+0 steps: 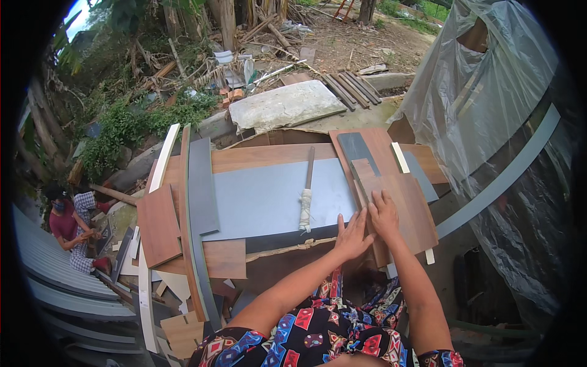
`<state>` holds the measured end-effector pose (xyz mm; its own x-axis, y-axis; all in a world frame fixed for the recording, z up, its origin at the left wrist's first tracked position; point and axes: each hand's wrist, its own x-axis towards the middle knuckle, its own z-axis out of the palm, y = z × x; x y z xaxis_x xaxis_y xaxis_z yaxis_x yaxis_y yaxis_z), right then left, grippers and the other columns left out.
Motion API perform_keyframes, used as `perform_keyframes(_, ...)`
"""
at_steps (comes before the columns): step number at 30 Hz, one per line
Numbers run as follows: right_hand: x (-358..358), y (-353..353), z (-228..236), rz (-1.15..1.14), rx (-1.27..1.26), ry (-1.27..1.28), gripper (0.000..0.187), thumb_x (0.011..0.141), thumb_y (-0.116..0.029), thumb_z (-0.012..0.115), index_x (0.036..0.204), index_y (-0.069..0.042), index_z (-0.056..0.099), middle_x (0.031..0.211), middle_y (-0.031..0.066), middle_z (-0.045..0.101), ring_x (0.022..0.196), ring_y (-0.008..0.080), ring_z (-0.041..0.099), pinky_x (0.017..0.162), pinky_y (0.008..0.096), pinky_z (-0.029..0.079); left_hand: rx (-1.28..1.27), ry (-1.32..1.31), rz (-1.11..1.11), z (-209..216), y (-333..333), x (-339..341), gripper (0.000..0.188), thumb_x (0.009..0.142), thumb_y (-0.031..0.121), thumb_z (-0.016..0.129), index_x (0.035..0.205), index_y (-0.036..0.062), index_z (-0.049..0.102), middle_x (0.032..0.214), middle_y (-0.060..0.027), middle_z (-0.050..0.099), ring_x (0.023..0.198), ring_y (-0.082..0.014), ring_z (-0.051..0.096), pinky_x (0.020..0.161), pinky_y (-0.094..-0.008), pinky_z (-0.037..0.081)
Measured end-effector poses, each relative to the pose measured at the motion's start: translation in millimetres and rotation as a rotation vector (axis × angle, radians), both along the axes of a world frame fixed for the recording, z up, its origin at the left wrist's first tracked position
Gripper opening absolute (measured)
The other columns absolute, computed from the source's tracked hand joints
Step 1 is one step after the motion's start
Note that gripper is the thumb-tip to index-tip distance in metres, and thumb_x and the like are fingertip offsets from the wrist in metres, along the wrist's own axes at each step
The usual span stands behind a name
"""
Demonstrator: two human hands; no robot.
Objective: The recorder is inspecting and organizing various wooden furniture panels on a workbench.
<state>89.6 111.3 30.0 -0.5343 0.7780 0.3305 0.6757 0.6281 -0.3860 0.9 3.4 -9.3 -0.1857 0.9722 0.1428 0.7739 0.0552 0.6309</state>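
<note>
My left hand (353,237) rests with fingers stretched against the near left edge of a stack of brown wood-grain boards. Flat on the top brown board (406,211) lies my right hand (383,215), its fingers out and close beside the left. Under that board, longer brown boards (342,150) and a dark grey panel piece (358,153) stick out at the far side. To the left, a bar with a pale wrapped handle (305,211) lies on a light grey panel (263,199).
Grey strips (202,183) and a brown panel (160,226) lie at the left. Clear plastic sheeting (477,92) hangs at the right, crossed by a long grey strip (507,177). Another person (73,226) sits far left. Beyond is a pale stone slab (287,107).
</note>
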Motion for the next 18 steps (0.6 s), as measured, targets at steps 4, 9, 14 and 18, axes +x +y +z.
perform_keyframes(4, 19.8, -18.9, 2.3, 0.011, -0.02, -0.001, 0.041, 0.089, -0.026, 0.053, 0.126, -0.009, 0.055, 0.134, 0.0231, 0.043, 0.119, 0.0399, 0.045, 0.101, 0.044, 0.036, -0.036, -0.062, -0.031, 0.4, 1.9, -2.8, 0.09, 0.082, 0.041, 0.054, 0.146, -0.0003, 0.005, 0.148, -0.0185, 0.025, 0.139, -0.029, 0.024, 0.11, -0.0596, 0.001)
perform_keyframes(9, 54.3, -57.6, 4.7, 0.04, -0.029, -0.031, 0.042, 0.089, -0.025, 0.054, 0.127, -0.008, 0.053, 0.136, 0.0238, 0.041, 0.12, 0.0397, 0.045, 0.101, 0.0442, 0.035, -0.028, -0.171, -0.023, -2.3, 2.2, -6.6, 0.099, 0.076, 0.038, 0.059, 0.145, -0.0025, 0.002, 0.147, -0.0229, 0.025, 0.139, -0.0305, 0.022, 0.11, -0.0582, -0.001)
perform_keyframes(14, 68.0, -72.8, 7.0, 0.044, -0.018, -0.039, 0.043, 0.087, -0.023, 0.056, 0.128, -0.008, 0.052, 0.135, 0.0249, 0.041, 0.119, 0.0405, 0.044, 0.101, 0.0454, 0.036, -0.07, -0.172, -0.042, 1.2, 1.1, -6.0, 0.101, 0.075, 0.041, 0.059, 0.145, -0.0036, 0.002, 0.147, -0.024, 0.024, 0.14, -0.0311, 0.02, 0.111, -0.0559, -0.005)
perform_keyframes(18, 53.2, -62.0, 6.7, 0.041, -0.035, -0.034, 0.042, 0.088, -0.023, 0.055, 0.127, -0.007, 0.053, 0.135, 0.0251, 0.041, 0.12, 0.0404, 0.045, 0.101, 0.0446, 0.036, -0.066, -0.169, -0.055, 0.0, 1.8, -7.3, 0.101, 0.075, 0.041, 0.059, 0.145, -0.0037, 0.002, 0.148, -0.0225, 0.022, 0.14, -0.0307, 0.019, 0.111, -0.0556, -0.005)
